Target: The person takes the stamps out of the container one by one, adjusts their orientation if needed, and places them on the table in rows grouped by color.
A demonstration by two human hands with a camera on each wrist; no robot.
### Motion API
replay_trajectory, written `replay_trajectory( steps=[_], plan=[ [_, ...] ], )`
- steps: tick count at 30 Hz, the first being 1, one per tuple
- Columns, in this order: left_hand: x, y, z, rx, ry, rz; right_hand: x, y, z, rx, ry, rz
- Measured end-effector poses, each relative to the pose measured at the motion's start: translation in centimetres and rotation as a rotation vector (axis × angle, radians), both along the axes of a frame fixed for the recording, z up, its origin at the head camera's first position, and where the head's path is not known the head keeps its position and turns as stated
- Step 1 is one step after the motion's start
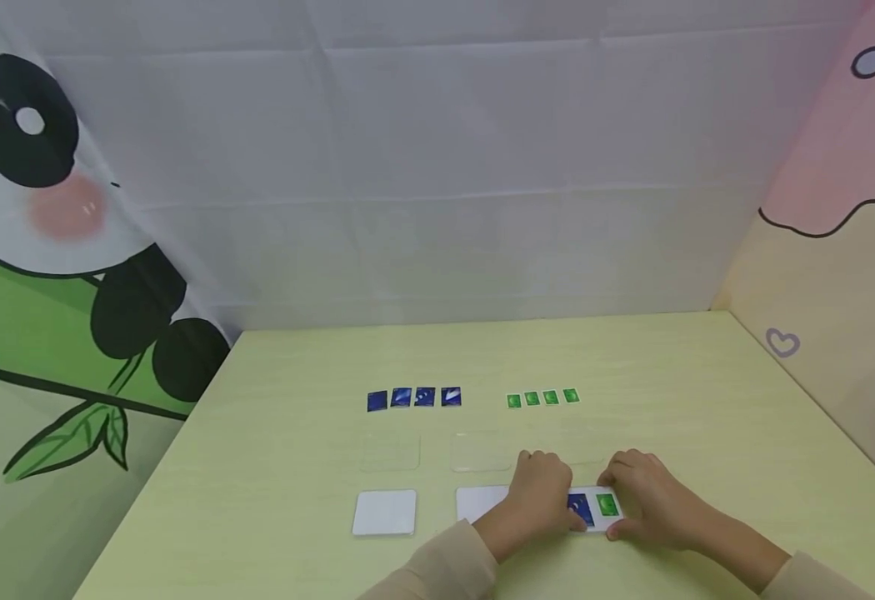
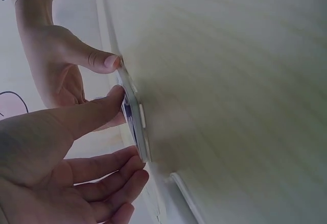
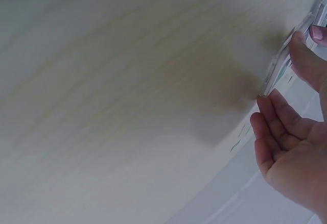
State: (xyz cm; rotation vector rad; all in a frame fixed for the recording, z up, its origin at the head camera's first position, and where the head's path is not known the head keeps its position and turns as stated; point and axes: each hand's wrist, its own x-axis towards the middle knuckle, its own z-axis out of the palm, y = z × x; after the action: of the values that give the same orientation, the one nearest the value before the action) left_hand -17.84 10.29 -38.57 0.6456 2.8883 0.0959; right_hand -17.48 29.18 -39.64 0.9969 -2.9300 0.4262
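Note:
A white rounded plate point(image 1: 601, 523) lies at the front right of the table, bearing a small blue picture square point(image 1: 580, 507) and a green one point(image 1: 607, 504). My left hand point(image 1: 531, 500) holds its left part, thumb on the near edge and fingers toward the far edge. At the right end, my right hand point(image 1: 655, 500) pinches the plate between thumb and fingers. The left wrist view shows the plate's edge point(image 2: 135, 124) from the side, with both thumbs against it. Part of the plate is hidden behind the left hand.
Left of the hands lie another white plate point(image 1: 478, 502), partly covered by the left hand, and a third point(image 1: 384, 512). Behind them are clear rounded plates point(image 1: 391, 452). Rows of blue squares point(image 1: 426, 397) and green squares point(image 1: 551, 397) lie farther back, before a white cloth wall point(image 1: 452, 167).

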Motion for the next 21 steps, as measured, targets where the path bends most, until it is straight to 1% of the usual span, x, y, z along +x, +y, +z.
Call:
replay_trajectory(
  steps=[3,10,15,21],
  plan=[
    [0.14,0.3,-0.03,-0.045,0.036,0.0,0.04,0.06,-0.02,-0.01,0.005,0.001],
    [0.19,0.54,-0.05,-0.05,0.043,0.021,0.02,0.1,-0.06,-0.01,0.005,0.005],
    [0.12,0.6,0.1,-0.032,0.03,0.039,0.02,0.1,-0.03,-0.008,0.016,0.013],
    [-0.26,0.41,0.03,0.007,0.01,0.054,0.14,0.11,0.04,-0.02,0.028,0.014]
  ],
)
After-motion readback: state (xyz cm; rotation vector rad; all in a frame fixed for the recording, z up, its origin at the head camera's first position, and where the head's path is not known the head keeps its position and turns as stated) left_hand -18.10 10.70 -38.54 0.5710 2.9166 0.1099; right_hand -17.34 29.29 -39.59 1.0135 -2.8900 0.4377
